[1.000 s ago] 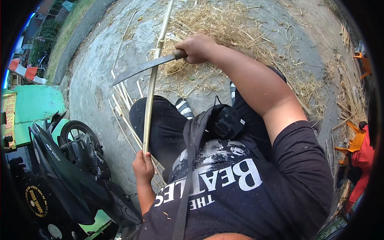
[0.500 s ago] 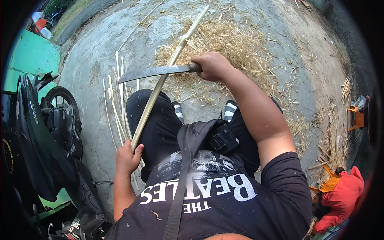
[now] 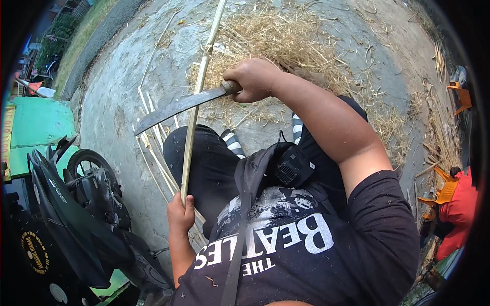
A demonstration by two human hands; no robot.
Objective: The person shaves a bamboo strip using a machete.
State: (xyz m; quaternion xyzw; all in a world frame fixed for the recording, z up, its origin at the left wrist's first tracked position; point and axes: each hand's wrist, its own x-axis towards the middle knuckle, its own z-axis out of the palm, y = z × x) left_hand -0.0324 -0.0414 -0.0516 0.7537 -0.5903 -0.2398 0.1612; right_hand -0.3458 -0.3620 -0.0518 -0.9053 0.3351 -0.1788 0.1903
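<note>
My left hand [image 3: 181, 214] is closed round the near end of a long bamboo strip [image 3: 190, 148], which slants up and away past my left knee. My right hand [image 3: 252, 80] grips the short wooden handle of a large curved knife [image 3: 178, 108]. Its blade points left and crosses the strip at about mid-length; the two seem to touch there. A node with a frayed patch shows on the strip beyond the blade. Several pale split bamboo strips [image 3: 153, 135] lie on the ground by my left knee.
A heap of thin bamboo shavings [image 3: 286, 38] covers the concrete ahead of my feet. A dark motorbike [image 3: 76, 204] stands close on my left. To the right are orange plastic chair parts [image 3: 444, 191], a red cloth [image 3: 459, 214] and a bundle of dry sticks [image 3: 444, 137].
The knife has come nearer along the strip, its tip lower and tilted toward me. The strip stands more upright in view. The head view has also shifted.
</note>
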